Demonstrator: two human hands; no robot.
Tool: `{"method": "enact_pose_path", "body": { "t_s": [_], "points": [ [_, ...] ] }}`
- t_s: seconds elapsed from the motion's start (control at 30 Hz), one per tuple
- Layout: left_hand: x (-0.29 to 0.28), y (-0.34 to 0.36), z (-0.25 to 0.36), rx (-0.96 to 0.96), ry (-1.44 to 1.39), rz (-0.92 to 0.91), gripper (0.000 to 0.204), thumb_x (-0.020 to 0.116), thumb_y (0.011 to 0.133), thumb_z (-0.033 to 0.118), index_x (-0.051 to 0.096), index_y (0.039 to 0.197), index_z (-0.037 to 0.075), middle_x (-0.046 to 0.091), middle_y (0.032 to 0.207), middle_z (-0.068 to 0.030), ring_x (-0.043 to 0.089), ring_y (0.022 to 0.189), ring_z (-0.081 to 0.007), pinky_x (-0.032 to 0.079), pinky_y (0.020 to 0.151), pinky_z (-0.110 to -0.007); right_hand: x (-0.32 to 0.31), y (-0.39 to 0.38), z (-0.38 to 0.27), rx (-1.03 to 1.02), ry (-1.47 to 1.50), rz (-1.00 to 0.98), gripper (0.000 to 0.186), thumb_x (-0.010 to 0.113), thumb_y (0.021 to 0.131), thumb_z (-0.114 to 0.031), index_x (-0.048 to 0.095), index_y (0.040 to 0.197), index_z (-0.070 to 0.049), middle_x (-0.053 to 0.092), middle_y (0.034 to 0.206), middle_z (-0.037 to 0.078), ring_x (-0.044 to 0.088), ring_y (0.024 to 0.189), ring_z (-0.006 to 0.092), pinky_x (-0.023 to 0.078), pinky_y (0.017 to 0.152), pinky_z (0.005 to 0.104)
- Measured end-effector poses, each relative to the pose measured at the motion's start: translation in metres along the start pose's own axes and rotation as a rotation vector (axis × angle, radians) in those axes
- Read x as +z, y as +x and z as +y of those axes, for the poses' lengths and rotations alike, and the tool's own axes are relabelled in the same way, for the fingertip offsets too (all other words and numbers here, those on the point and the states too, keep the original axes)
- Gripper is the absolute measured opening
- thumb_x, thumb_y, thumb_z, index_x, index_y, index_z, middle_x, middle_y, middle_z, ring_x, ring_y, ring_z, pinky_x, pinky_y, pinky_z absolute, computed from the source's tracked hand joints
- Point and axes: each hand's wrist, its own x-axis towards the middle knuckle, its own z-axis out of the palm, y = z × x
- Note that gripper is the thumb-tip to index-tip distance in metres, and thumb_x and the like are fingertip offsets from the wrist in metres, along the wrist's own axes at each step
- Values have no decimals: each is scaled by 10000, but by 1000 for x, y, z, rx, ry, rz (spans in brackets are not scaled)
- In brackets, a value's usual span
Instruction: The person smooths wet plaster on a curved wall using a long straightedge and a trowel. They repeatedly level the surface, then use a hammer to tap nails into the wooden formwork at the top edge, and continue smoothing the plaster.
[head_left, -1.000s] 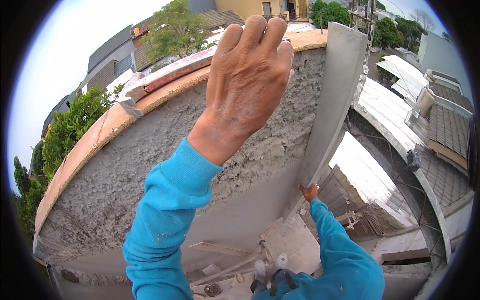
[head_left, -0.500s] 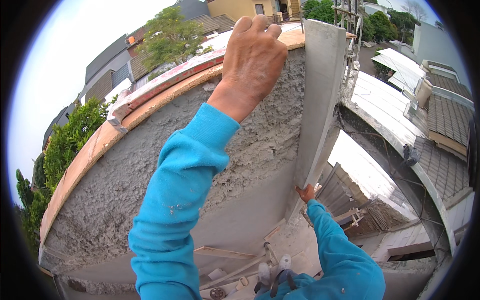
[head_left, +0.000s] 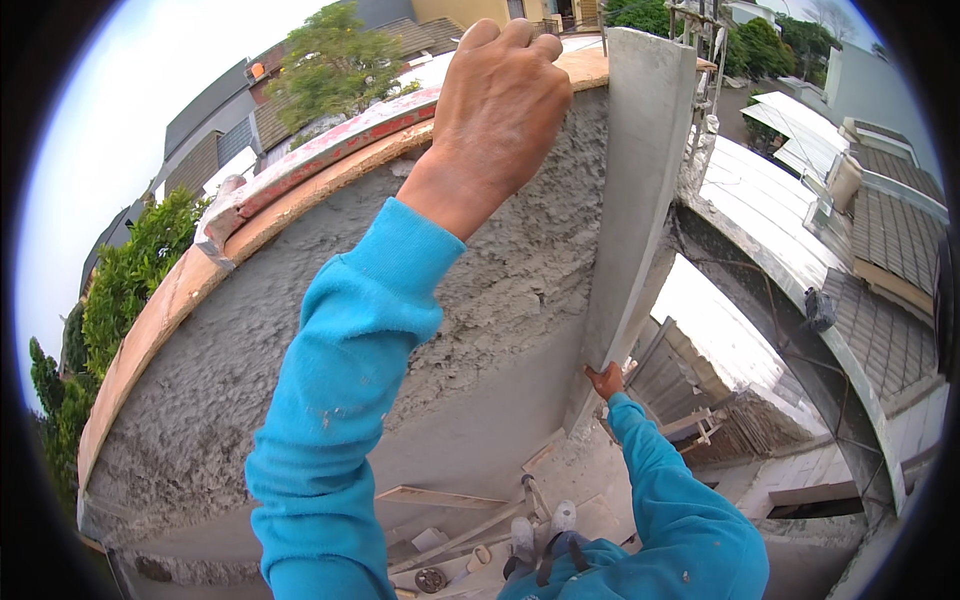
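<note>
My left hand [head_left: 510, 80], in a blue sleeve, is raised at the wall's top edge with fingers curled; what they grip is hidden behind it. There a red-and-white bar [head_left: 320, 140] lies along a pale wooden board [head_left: 180, 300]. Below them is a grey wall [head_left: 250, 380], rough above and smoother lower down. My right hand [head_left: 604, 379], low on the right, grips a long upright grey board [head_left: 640, 150] by its lower part. The board stands at the right end of the rough wall, its top above the wall's edge.
My shoes [head_left: 542, 530] stand on a dusty platform far below, with loose planks [head_left: 440, 495] and tools around them. A rebar column [head_left: 705, 100] rises behind the grey board. A curved dark beam [head_left: 770, 310] with wire, roofs [head_left: 760, 190] and trees [head_left: 335, 60] lie beyond.
Since a second ago my left hand has shifted up and right within the view. The grey board and my right hand appear slightly further left, as the view has also shifted.
</note>
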Motion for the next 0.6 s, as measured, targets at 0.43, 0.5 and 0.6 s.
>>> {"method": "enact_pose_path", "body": {
  "t_s": [0.43,0.5,0.6],
  "points": [
    [-19,22,-18,-54,-101,-282,377,817,819,442,812,851,66,704,908,-59,627,918,-233,471,896,-397,-1,5,1,16,4,-11,619,855,775,-358,675,1187,68,732,1085,264,707,1037,407,548,882,470],
    [-22,18,-23,-72,-128,-294,409,809,822,471,814,901,70,705,956,-77,631,941,-250,470,918,-403,1,1,-5,5,24,-31,626,856,774,-363,674,1189,68,731,1087,265,706,1035,413,548,877,474],
    [-31,10,-32,-102,-179,-235,414,775,850,441,788,1028,67,699,1036,-114,637,995,-276,475,951,-414,-1,-4,-13,21,48,-30,636,860,766,-381,676,1171,73,729,1075,275,704,1032,418,543,879,482]
  ]
}}
